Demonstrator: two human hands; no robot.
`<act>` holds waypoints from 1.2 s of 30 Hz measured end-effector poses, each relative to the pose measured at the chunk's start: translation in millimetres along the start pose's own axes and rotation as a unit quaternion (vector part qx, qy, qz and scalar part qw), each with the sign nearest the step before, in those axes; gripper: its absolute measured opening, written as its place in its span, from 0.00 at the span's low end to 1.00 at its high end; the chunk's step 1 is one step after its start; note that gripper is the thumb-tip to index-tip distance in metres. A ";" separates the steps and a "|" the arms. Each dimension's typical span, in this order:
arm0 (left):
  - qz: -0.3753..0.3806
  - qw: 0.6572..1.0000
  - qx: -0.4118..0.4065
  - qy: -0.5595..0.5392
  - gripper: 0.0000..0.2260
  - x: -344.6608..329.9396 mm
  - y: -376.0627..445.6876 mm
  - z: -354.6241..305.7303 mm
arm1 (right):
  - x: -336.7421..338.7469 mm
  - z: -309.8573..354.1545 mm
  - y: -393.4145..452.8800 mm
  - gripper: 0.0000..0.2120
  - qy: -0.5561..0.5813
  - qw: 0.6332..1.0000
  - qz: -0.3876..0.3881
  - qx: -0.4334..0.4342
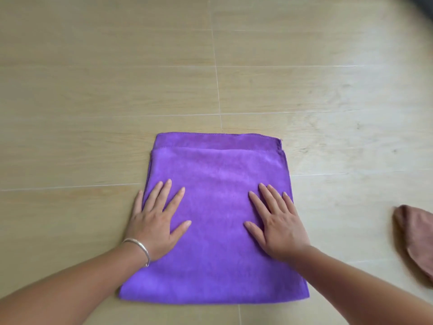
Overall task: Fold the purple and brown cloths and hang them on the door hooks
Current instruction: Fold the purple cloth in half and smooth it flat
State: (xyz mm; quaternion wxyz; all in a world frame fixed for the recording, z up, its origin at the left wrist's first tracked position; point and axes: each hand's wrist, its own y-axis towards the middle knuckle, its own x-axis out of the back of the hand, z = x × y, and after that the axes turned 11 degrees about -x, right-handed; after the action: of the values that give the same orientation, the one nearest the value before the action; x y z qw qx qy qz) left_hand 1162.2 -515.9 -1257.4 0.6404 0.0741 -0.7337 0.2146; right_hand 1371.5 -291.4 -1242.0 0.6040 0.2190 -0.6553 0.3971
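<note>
The purple cloth (215,174) lies flat on the wooden floor, folded over once; its top layer stops a little short of the far edge, so a strip of the lower layer shows. My left hand (157,221) rests palm down on the cloth's left side, fingers spread, little finger over the edge. My right hand (276,224) presses flat on the right side, fingers apart. Neither hand grips anything. The brown cloth (417,240) lies bunched at the right edge of the view, partly cut off.
Light wood-look floor tiles (93,90) surround the cloth on all sides. A dark blurred shape (421,5) shows in the top right corner. A silver bracelet (140,248) sits on my left wrist.
</note>
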 end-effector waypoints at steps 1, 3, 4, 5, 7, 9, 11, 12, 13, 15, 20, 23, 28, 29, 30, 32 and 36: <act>-0.013 1.000 -0.006 0.008 0.34 -4.7 4.8 5.1 | -5.1 -4.0 4.5 0.34 0.003 1.000 -0.012 0.004; -0.024 0.999 -0.010 0.020 0.34 -6.5 26.4 20.6 | -7.6 -7.9 27.2 0.35 -0.006 1.000 -0.026 0.017; -0.023 0.999 -0.004 0.023 0.34 -3.0 41.0 28.4 | -3.5 -8.0 42.5 0.35 -0.018 0.999 -0.025 0.018; -0.018 1.000 0.006 0.025 0.35 3.3 55.9 35.5 | 3.2 -7.2 59.0 0.35 -0.027 0.999 -0.023 0.013; 0.013 0.999 0.030 0.030 0.35 18.7 82.1 45.1 | 19.3 -2.1 90.2 0.35 -0.055 0.998 -0.005 -0.009; 0.035 0.997 0.050 0.038 0.35 30.9 94.7 45.8 | 28.9 4.1 106.7 0.34 -0.073 0.997 -0.004 -0.011; 0.020 0.999 0.034 0.034 0.33 34.1 84.5 37.2 | 28.4 7.2 97.8 0.32 -0.059 0.998 -0.019 0.009; 0.007 1.000 0.010 0.025 0.33 31.4 71.6 30.6 | 23.3 7.3 84.5 0.32 -0.044 0.998 -0.027 0.026; -0.008 1.000 -0.021 0.016 0.33 25.5 55.2 24.4 | 15.7 5.9 67.6 0.31 -0.024 0.998 -0.040 0.045; -0.026 0.996 -0.085 0.009 0.33 11.4 18.9 15.7 | -0.7 -0.5 32.0 0.30 0.013 0.994 -0.062 0.089; -0.029 0.975 -0.210 0.062 0.34 -0.4 -31.9 26.9 | -20.0 -28.3 -15.9 0.33 0.010 0.976 -0.063 0.209; -0.009 0.964 -0.253 0.082 0.38 -0.8 -46.7 31.3 | -18.8 -37.9 -23.8 0.38 -0.018 0.967 -0.048 0.251; -0.024 0.969 -0.232 0.078 0.33 -10.4 -60.5 28.6 | -22.2 -41.9 -26.4 0.33 -0.035 0.969 -0.054 0.239; -0.021 0.972 -0.223 0.077 0.31 -8.7 -60.8 26.8 | -20.3 -39.8 -27.3 0.31 -0.046 0.969 -0.052 0.236; -0.016 0.973 -0.217 0.077 0.29 -5.9 -60.7 25.1 | -17.6 -37.3 -28.7 0.30 -0.061 0.970 -0.049 0.231; 0.000 0.976 -0.207 0.073 0.27 4.5 -61.1 20.4 | -7.5 -31.1 -33.9 0.28 -0.098 0.973 -0.025 0.210; 0.025 0.985 -0.158 0.069 0.22 29.7 -71.4 8.1 | 25.9 -16.0 -53.2 0.28 -0.136 0.981 0.062 0.121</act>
State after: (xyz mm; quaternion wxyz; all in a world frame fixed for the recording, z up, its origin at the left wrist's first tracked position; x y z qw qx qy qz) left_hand 1177.2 -578.3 -1213.5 0.6874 -0.0610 -0.7143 0.1163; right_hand 1417.7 -305.2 -1204.1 0.4528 0.3011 -0.6909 0.4765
